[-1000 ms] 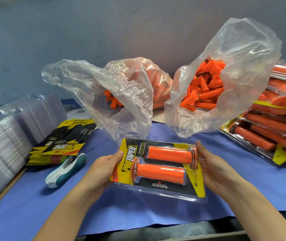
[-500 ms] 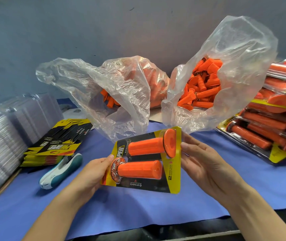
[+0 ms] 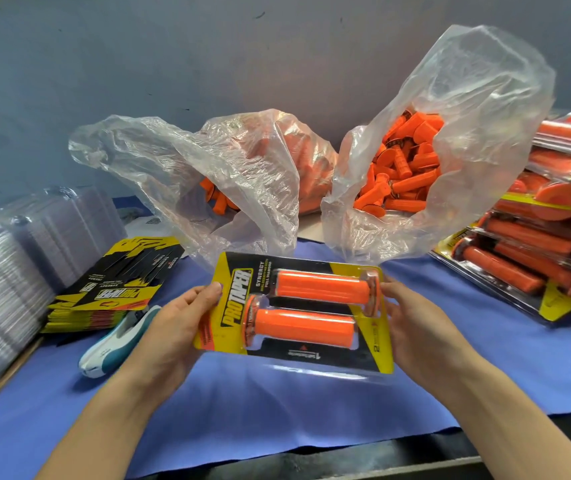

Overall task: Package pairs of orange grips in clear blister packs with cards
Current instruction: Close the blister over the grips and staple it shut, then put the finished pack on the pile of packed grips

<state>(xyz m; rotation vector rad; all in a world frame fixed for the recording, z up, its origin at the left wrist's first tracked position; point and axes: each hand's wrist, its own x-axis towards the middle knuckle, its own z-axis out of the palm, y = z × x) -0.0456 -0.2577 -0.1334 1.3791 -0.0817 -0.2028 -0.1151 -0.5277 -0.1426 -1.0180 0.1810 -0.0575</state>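
Blister pack (image 3: pixel 234 306) is held in the air over the blue cloth (image 3: pixel 277 403), just in front of the two bags, face towards the camera and long side across.

Left hand (image 3: pixel 176 320) grips the pack's left edge, thumb on the front and fingers behind. Right hand (image 3: pixel 415 327) grips the right edge the same way.

Two orange grips sit inside, parallel: upper grip (image 3: pixel 322 287) has its flange to the right, lower grip (image 3: pixel 303 329) has its flange to the left. A clear plastic flange overhangs the card's bottom edge.

Room:
- Open cloth below the pack, out to the table front edge (image 3: pixel 346 455).
- Left: card stack (image 3: pixel 114 289), white-teal hand tool (image 3: pixel 117 337) and clear blister stack (image 3: pixel 7 278) at the table's left edge.
- Right: stack of finished packs (image 3: pixel 554 237), with a cloth gap between it and the right hand.
- Behind: left bag (image 3: pixel 208 174) and right bag (image 3: pixel 467 133), both open and holding loose orange grips. The left bag's lip hangs just beside the pack's top edge.

Writing: the card reads "PROTAPER" and "SYNERGY", running sideways. The top card on the stack shows "PROTAPER" upside down. The smaller print is too small to read.
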